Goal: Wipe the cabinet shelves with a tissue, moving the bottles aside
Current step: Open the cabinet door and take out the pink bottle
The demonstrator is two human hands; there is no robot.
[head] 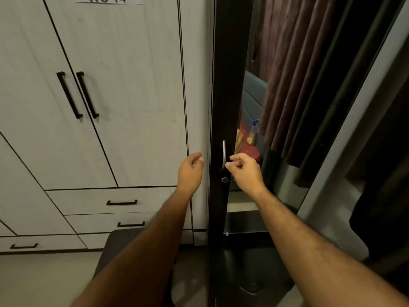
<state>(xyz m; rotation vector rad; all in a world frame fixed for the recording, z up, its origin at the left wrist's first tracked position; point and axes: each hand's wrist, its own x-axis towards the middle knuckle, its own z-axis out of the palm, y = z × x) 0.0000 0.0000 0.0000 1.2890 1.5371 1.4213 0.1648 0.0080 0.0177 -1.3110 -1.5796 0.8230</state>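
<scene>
A tall dark cabinet door stands edge-on in the middle, with a slim metal handle and a keyhole below it. My right hand is right beside the handle, fingers curled, thumb and fingertips at its lower end; a firm grip is not visible. My left hand hovers left of the door edge, fingers loosely curled, holding nothing. Behind the door's glass, a bottle with a blue cap and red and yellow packages show. No tissue is in view.
A white wardrobe with black bar handles and drawers fills the left. Brown curtains hang at the right. A dark stool or seat stands low under my left arm. Pale floor lies at the bottom left.
</scene>
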